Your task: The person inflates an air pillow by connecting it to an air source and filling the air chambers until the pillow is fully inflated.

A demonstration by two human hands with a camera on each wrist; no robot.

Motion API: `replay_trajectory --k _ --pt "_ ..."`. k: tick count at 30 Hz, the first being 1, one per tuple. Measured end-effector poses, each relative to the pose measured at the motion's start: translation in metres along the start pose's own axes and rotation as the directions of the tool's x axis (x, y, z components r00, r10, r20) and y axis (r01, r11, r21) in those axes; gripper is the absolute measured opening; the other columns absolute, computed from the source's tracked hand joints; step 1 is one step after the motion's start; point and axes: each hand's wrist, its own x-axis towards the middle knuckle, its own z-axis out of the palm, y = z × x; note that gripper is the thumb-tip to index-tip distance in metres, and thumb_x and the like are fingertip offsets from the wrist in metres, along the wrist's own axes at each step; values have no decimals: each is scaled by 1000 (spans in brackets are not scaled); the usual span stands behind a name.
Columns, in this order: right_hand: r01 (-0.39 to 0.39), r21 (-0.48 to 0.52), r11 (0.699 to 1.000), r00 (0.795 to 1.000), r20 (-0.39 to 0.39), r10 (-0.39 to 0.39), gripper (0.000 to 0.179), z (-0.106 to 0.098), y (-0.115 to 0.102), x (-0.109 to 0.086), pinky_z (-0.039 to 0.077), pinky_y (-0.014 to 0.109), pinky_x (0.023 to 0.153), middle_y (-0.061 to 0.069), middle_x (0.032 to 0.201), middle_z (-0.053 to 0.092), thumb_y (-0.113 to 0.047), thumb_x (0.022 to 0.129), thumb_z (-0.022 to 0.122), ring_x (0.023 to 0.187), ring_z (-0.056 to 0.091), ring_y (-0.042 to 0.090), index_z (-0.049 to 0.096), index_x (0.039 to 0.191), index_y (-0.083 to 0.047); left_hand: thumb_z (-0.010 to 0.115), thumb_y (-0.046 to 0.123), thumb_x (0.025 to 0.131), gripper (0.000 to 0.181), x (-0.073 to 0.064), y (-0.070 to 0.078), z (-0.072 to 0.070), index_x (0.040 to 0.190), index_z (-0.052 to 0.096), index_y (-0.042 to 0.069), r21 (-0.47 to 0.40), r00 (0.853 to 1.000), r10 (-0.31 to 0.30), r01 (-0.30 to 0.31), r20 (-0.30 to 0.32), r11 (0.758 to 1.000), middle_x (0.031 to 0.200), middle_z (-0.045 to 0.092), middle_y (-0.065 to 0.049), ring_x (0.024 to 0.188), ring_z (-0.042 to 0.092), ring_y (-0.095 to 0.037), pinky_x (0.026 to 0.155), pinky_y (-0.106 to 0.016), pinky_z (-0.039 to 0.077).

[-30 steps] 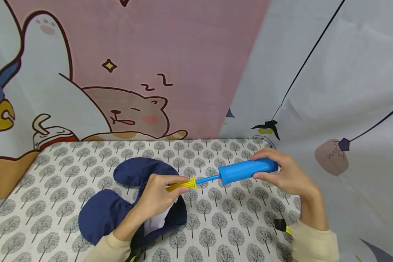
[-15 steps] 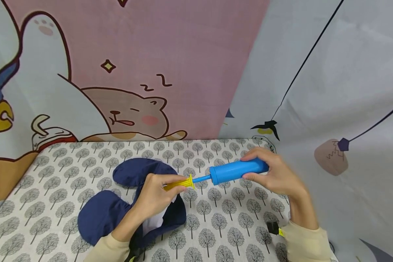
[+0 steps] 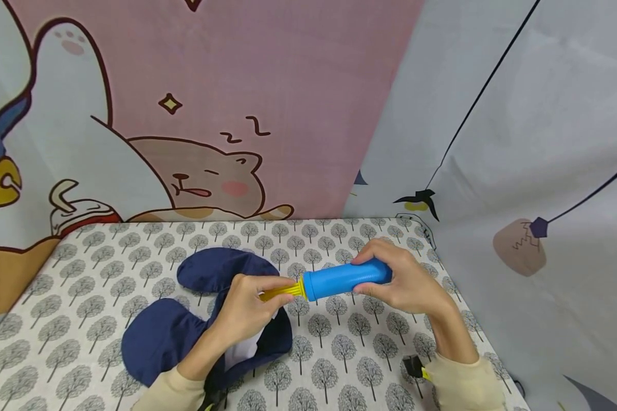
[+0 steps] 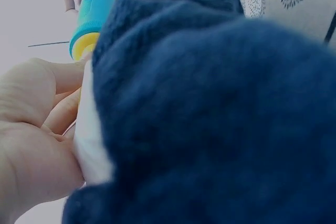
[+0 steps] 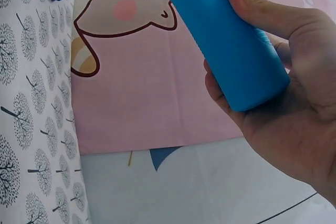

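Note:
A hand pump [image 3: 331, 281] with a blue barrel and a yellow ribbed end lies nearly level between my hands. My right hand [image 3: 406, 282] grips the far end of the barrel, thumb on one side and fingers around the other, as the right wrist view also shows. The yellow end [image 3: 297, 290] is pinched between thumb and fingers of my left hand [image 3: 247, 305]. Barrel and yellow end now meet, with no blue rod showing. Beneath the left hand is a navy cloth item [image 3: 156, 339] with two rounded lobes and a white part [image 3: 241, 351] in its opening; its cloth fills much of the left wrist view.
The table [image 3: 349, 365] wears a white cloth printed with grey trees. Behind it hangs a curtain [image 3: 308, 103] with cartoon animals, and a pale sheet [image 3: 565, 142] hangs at the right. A small black strap piece [image 3: 413, 366] sits at the right sleeve.
My right hand has moved left with the barrel, sliding it over the blue rod until it reaches the yellow end. The left hand and navy cloth have stayed nearly in place.

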Motion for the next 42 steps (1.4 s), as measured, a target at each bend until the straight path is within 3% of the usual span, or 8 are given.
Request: replay_trajectory --k 5,10,20,29,33,42 --pt "27 -4 1000 1000 9 -27 47 -8 5 -3 56 29 93 -5 120 77 -9 84 100 106 66 12 78 124 -22 91 5 95 27 0 0 1 122 89 9 -11 1000 -10 10 19 1000 117 88 -10 98 86 -19 83 -24 67" --pt "-18 -36 999 999 -31 17 51 -23 14 -12 53 26 100 -8 124 78 -8 83 101 112 68 8 79 126 -27 91 7 95 27 1 -1 0 122 89 11 0 1000 2 -2 21 1000 117 88 -9 98 86 -17 84 -24 68" --pt "-72 -36 997 992 -108 68 55 -44 26 -28 49 19 105 6 131 79 3 82 97 126 64 3 80 129 -21 91 8 95 27 2 -2 -4 122 89 12 -1 1000 -7 7 9 1000 113 89 -8 92 85 -13 79 -23 67" --pt "-32 -45 998 999 -31 31 47 -21 27 -10 51 28 99 -3 123 78 -6 87 98 110 66 10 77 126 -22 91 7 95 26 1 -1 -2 121 89 10 14 999 -37 37 -6 999 110 89 -10 87 83 -11 75 -22 65" --pt "-17 7 1000 1000 -6 17 46 -9 23 -4 53 27 99 -2 122 77 -4 86 98 109 67 12 76 122 -20 90 6 95 26 0 -1 0 120 89 10 18 999 -42 42 -8 999 111 89 -10 88 83 -12 74 -22 63" --pt "-9 19 1000 1000 16 9 46 3 11 -1 56 31 95 -7 120 77 -11 85 100 108 66 12 78 123 -24 91 6 94 26 -1 0 2 120 89 10 16 999 -49 49 7 999 116 89 -9 97 85 -18 82 -23 65"
